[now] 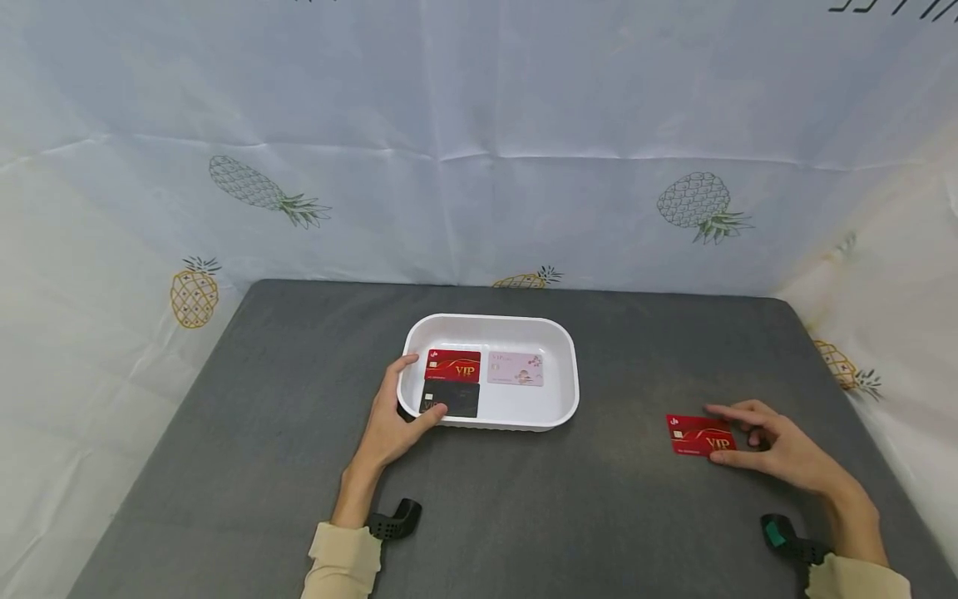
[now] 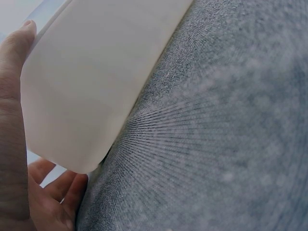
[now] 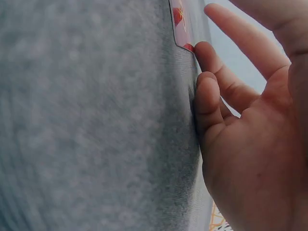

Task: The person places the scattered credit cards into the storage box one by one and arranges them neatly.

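A white plastic tray [image 1: 560, 399] stands on the grey cloth, with my left hand [image 1: 389, 428] gripping its near left corner. The left thumb lies over the front rim. In the left wrist view, the other fingers [image 2: 57, 190] bend beside the tray's end wall [image 2: 91, 82]. Inside the tray are a red VIP card [image 1: 451, 364], a black card [image 1: 456, 401] below it and a pink card [image 1: 516, 370] to their right. My right hand [image 1: 786, 445] is at the right end of another red VIP card [image 1: 692, 434], which lies flat; thumb and index finger are spread about that end.
A dark grey cloth [image 1: 569, 516] covers the table. White curtain fabric [image 1: 479, 216] with pineapple prints hangs behind it and at both sides. Black camera mounts [image 1: 397, 520] sit on both wrists.
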{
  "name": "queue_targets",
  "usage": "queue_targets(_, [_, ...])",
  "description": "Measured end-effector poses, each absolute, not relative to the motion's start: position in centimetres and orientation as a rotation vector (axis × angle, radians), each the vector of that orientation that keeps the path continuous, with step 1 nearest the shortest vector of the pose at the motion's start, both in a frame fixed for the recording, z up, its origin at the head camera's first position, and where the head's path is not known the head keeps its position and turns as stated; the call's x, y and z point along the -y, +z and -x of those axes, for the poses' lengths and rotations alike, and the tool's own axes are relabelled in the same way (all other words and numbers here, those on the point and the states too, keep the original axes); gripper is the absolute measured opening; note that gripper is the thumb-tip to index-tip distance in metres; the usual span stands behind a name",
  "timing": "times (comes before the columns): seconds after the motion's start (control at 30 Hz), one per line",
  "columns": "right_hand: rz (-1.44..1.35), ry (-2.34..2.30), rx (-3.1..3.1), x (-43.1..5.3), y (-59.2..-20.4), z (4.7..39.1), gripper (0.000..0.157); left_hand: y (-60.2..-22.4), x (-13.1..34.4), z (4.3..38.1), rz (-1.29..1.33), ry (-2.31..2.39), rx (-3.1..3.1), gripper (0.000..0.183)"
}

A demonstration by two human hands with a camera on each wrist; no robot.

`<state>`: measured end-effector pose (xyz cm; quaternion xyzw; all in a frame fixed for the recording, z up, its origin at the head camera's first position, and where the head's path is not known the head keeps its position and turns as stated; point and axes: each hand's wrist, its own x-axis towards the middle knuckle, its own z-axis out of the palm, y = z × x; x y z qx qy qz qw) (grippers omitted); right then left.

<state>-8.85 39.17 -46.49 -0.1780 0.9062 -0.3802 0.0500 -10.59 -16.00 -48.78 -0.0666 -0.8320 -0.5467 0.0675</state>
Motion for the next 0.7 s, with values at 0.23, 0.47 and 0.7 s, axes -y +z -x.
queue_targets(0.23, [0.477,-1.064,-2.777,-39.55,-46.7,9.06,0.063,-48.86,15.91,10.55,0.195,-1.656,2.504,0.086])
queue_targets(0.47, [0.454,-1.011,-2.796,-39.6,-46.78,9.11,0.061,-48.81,15.92,10.58,0.196,-1.662,2.502,0.086])
queue_targets(0.7, [0.438,-1.001,-2.774,-39.3,-46.58,9.11,0.055,-48.81,16.0,10.62,0.206,-1.649,2.506,0.087])
